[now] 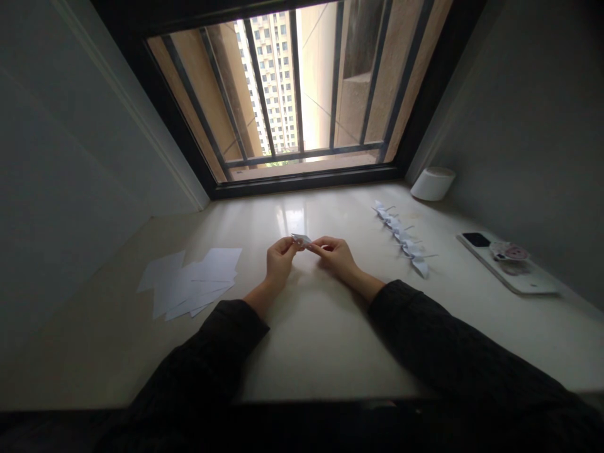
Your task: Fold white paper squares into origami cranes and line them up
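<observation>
A small folded piece of white paper [301, 239] is pinched between both hands just above the pale sill [311, 327]. My left hand [279, 260] grips its left side with fingertips closed. My right hand [336, 254] pinches its right side, fingers curled. Both arms wear dark sleeves. To the left of my left hand lies a loose pile of flat white paper sheets [189, 283]. To the right of my right hand stands a row of several folded white paper figures [402, 239].
A phone in a white case [507, 261] lies face down at the right, a sticker grip on its back. A white roll-like object [432, 184] sits in the far right corner. A barred window [297, 94] runs along the sill's back edge; walls close both sides.
</observation>
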Demonstrator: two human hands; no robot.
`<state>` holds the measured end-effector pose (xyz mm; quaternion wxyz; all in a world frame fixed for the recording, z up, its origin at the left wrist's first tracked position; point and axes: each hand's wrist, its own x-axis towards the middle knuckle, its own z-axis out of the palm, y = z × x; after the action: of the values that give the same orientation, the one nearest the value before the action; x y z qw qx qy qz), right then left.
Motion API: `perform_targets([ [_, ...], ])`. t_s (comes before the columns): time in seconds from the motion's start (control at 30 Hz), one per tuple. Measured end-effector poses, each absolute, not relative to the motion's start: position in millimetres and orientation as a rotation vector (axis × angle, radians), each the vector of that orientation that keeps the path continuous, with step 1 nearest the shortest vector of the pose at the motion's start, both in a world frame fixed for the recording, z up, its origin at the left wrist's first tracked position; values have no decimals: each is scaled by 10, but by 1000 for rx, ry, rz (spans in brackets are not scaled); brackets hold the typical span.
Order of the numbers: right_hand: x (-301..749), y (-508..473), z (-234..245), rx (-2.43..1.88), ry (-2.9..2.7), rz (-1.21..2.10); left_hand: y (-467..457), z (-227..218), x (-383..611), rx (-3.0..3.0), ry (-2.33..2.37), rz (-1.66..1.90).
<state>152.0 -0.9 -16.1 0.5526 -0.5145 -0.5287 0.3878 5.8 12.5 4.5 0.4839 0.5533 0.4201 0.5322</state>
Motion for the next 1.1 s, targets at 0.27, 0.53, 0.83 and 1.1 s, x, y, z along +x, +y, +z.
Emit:
perform_targets([
  [0.27,1519,20,-172,-1162,-1237,875,139,32,48,1325,1043,1297],
  [0.53,1538,31,-195,-1186,-1228,945,150,5,46,1342,1057,1293],
  [0.83,1539,35,-212,-1197,-1210,926,151,2,42,1381,1040,1275],
  [1.1,1523,-48,-138,-1241,-1351,621,144,22,38,1336,1047,1237],
])
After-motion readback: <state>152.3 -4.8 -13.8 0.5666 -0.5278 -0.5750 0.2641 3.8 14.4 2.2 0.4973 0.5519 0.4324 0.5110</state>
